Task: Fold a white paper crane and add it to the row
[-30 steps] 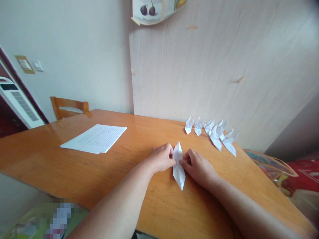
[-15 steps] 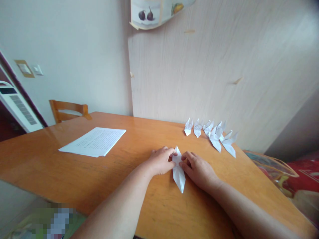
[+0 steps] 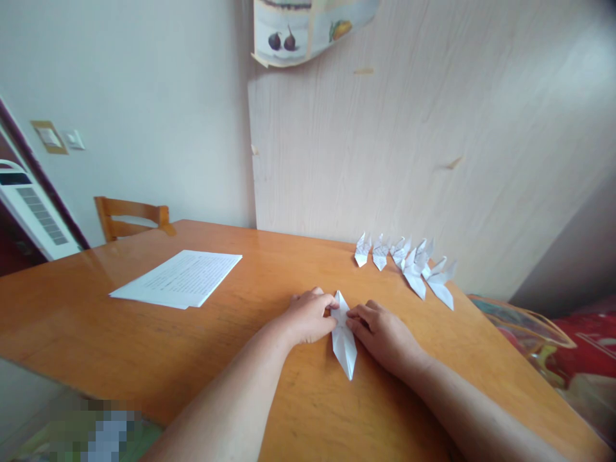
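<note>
A folded white paper [image 3: 344, 350], long and diamond-shaped with a crease down its lower half, lies on the wooden table [image 3: 308, 398] in front of me. Its far tip points away from me, its near tip towards me. My left hand [image 3: 312, 316] grips the paper's left edge between thumb and fingertips. On the opposite edge, the thumb and fingers of my right hand [image 3: 380, 328] pinch the paper near its middle. Both hands rest low, close to the tabletop, and their fingertips cover parts of the edges.
Several folded paper cranes [image 3: 414, 273] stand at the back right of the table. A stack of written sheets [image 3: 180, 279] lies to the left. Behind the table are a wooden chair [image 3: 132, 215] and a wall. Red fabric [image 3: 591, 340] shows beyond the right edge.
Fingers of both hands have shifted slightly along the paper's edges, while the paper stays in place. The whole view has tipped up a little.
</note>
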The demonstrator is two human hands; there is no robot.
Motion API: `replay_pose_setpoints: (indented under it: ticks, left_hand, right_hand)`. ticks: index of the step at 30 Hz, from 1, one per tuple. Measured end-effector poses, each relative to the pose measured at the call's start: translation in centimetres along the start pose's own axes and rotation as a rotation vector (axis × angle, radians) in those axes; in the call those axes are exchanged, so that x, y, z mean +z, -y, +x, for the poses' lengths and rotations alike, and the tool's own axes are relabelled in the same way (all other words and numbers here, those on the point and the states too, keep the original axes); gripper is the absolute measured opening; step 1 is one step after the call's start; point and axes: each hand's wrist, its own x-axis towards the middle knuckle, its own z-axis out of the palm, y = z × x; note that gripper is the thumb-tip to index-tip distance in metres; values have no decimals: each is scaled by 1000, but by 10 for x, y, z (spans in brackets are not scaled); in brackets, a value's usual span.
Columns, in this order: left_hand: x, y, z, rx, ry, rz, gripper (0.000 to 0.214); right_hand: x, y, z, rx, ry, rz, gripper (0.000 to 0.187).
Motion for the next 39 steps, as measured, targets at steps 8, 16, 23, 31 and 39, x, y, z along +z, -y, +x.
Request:
replay_pose_setpoints:
  ticks: [8,16,23,31,39]
  left_hand:
    - [-3,-5,-4,54,-56,32,30]
    - [3,-5,1,146,-80,13,17]
    - [7,-3,4,90,-73,-83,16]
    - [5,-7,8,19,-51,-113,14]
    - [-1,-7,3,23,10,-214,16]
  right_hand:
    - [-1,3,-1,12,7,-5,21]
    - [1,0,0,17,5,-13,20]
    - [0,2,1,13,10,-1,21]
    - [3,-3,2,36,15,15,21]
    - [2,-3,3,64,21,64,21]
